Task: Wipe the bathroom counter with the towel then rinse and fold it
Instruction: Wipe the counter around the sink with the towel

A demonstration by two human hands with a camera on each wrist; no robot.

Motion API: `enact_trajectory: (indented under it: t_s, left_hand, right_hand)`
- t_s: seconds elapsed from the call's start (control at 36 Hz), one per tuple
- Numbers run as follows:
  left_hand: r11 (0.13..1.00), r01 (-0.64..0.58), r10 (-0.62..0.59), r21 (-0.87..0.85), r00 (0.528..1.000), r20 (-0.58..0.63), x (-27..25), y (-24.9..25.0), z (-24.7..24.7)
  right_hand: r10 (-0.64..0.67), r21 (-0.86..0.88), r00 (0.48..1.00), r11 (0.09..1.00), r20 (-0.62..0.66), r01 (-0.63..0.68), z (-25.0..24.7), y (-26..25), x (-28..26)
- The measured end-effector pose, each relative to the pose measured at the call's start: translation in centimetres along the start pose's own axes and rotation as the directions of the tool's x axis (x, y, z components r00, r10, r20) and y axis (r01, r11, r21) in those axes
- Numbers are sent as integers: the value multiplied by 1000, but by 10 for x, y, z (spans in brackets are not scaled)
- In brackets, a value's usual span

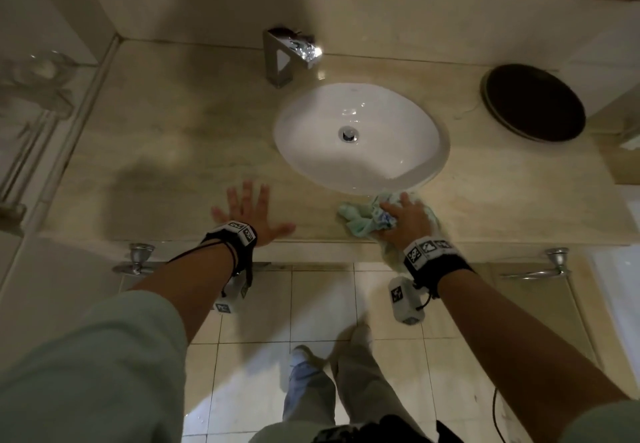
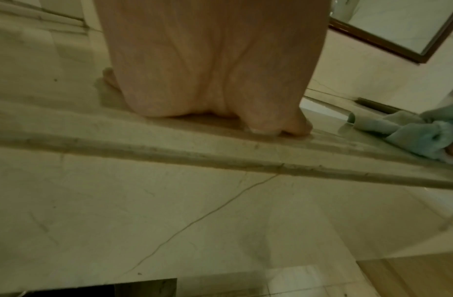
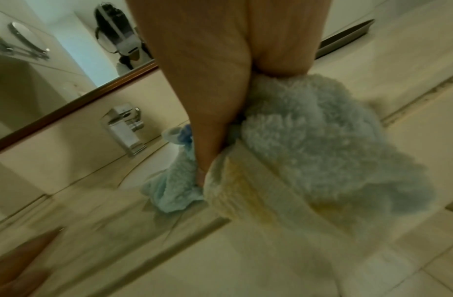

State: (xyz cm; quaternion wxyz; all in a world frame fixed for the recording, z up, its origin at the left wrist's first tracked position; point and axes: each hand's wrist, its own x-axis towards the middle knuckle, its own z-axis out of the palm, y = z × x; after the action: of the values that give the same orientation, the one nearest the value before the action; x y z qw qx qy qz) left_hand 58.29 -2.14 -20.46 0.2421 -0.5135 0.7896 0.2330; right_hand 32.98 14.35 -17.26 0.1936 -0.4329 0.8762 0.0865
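Our two arms reach out from close to us, each with a black band on the wrist. Our left hand (image 1: 247,212) lies flat on the counter (image 1: 166,138) near its front edge, with the fingers spread wide and holding nothing. From the left wrist view we see the heel of that hand (image 2: 207,70) pressed down on the stone.

Our right hand (image 1: 407,219) sits on top of the towel (image 1: 362,217) and bunches it up, with the thumb and fingers curled into the soft cloth. The towel (image 3: 309,144) is pale blue and fluffy (with a bit of yellow on one fold). It lies crumpled on the counter near the front edge, just in front of the sink (image 1: 360,134), and part of it hangs over the edge.

We see the white sink set into the middle of the counter. A shiny tap (image 1: 289,53) stands at the back edge, behind the sink. A dark round tray (image 1: 533,101) rests near the back right corner.
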Motion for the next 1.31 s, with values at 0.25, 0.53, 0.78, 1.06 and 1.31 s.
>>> enact_trajectory:
  t_s: [0.25, 0.53, 0.78, 1.06, 1.31]
  left_hand:
    - [1000, 11, -11, 20, 1000, 26, 3, 0, -3]
    - [1000, 20, -20, 23, 999, 44, 1, 1, -4]
    - [1000, 18, -19, 22, 998, 51, -1, 3, -8]
    - [1000, 21, -21, 10, 999, 44, 0, 3, -6]
    - [999, 28, -29, 20, 999, 42, 1, 4, -5]
  right_hand:
    - [-30, 111, 994, 994, 108, 18, -9, 2, 14]
    - [-57, 35, 998, 998, 11, 57, -22, 0, 14]
    - [-95, 57, 993, 994, 67, 91, 8, 6, 15]
    - [-90, 13, 996, 996, 22, 90, -20, -6, 30]
    - [-91, 137, 996, 987, 13, 89, 18, -14, 12]
